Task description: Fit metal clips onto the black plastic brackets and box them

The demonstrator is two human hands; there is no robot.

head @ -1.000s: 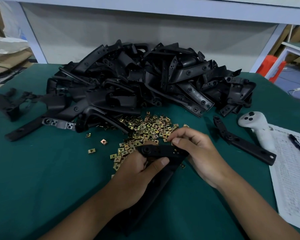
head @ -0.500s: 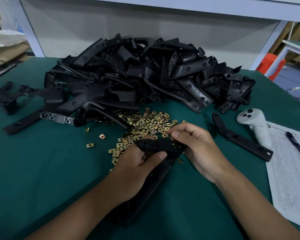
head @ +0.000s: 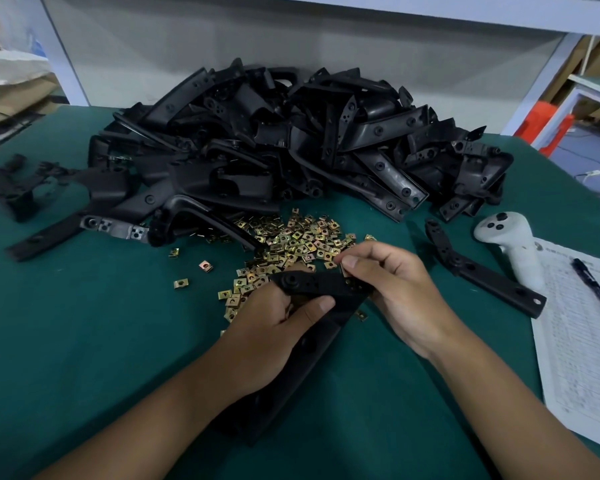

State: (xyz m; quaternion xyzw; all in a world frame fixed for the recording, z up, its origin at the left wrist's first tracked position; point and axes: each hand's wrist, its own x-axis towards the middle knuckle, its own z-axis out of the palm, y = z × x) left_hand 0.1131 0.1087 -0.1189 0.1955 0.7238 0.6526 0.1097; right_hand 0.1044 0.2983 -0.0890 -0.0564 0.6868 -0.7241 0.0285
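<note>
My left hand (head: 274, 327) grips a long black plastic bracket (head: 321, 284) near its upper end, thumb across its face. The bracket's lower part runs down under my left forearm. My right hand (head: 395, 292) pinches a small metal clip (head: 344, 269) between thumb and forefinger at the bracket's right end. A heap of brass-coloured metal clips (head: 291, 242) lies on the green table just beyond my hands. Behind it rises a big pile of black brackets (head: 291, 150).
A single bracket (head: 482, 271) lies to the right, beside a white controller (head: 513, 240), a printed sheet (head: 582, 341) and a pen (head: 596, 289). More black parts (head: 14, 188) lie at the far left. A few loose clips (head: 205, 266) are scattered left of the heap.
My right thumb and forefinger have lifted slightly at the bracket's right end, and the clip now shows between them. My left hand keeps its grip on the bracket.
</note>
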